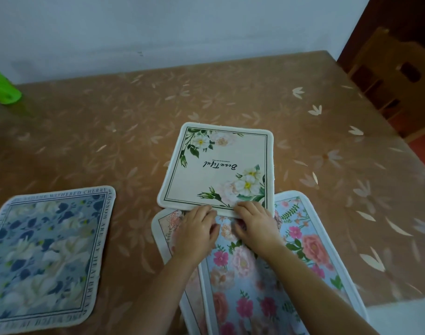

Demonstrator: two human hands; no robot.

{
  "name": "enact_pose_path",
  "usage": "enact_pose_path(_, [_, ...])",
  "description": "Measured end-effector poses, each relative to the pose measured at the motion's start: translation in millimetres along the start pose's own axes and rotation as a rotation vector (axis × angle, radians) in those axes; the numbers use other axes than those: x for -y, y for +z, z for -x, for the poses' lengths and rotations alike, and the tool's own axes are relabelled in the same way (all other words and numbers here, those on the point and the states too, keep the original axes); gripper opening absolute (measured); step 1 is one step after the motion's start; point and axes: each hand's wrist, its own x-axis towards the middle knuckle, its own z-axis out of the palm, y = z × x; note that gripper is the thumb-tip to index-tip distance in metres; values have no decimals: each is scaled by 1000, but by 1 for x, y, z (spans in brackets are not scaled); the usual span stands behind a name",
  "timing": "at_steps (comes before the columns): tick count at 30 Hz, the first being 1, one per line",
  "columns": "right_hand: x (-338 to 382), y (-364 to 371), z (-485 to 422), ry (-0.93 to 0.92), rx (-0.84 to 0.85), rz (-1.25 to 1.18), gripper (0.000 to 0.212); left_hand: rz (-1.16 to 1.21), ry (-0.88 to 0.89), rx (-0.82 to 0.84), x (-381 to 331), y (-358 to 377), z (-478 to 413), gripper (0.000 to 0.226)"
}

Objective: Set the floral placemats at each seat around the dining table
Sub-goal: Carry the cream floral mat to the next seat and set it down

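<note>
A cream placemat (221, 163) with white flowers and the word "Beautiful" lies mid-table, its near edge overlapping a stack of mats. My left hand (197, 228) and my right hand (254, 221) both press fingertips on that near edge. Under them lies a light-blue placemat (274, 274) with pink and peach flowers, and beneath it a pale mat (164, 228) shows only its left border. A blue-and-white floral placemat (47, 257) with lettering round its border lies flat at the left.
The dining table (110, 141) wears a brown cloth with pale leaf prints and meets a white wall at the back. A green plastic object (2, 87) stands at the far left. A wooden chair (397, 78) stands at the right corner.
</note>
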Motion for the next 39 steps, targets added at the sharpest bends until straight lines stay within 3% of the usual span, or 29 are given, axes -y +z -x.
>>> enact_pose_path(8, [-1,9,-14,-28,-32,71,24,98,-73,-11,2,12,-12,32])
enact_pose_path(12, [0,6,-19,-83,-95,30,10,199,-103,-23,0,11,-22,25])
enact_pose_path(17, [2,-3,-22,-79,-112,-52,13,283,-171,-100,3,3,-24,19])
enact_pose_path(29, [20,-39,10,-18,-151,-136,13,241,-49,-109,-19,-45,-6,14])
enact_pose_path(39, [58,-94,88,32,-182,-166,10,366,-60,-101,-63,-85,64,6])
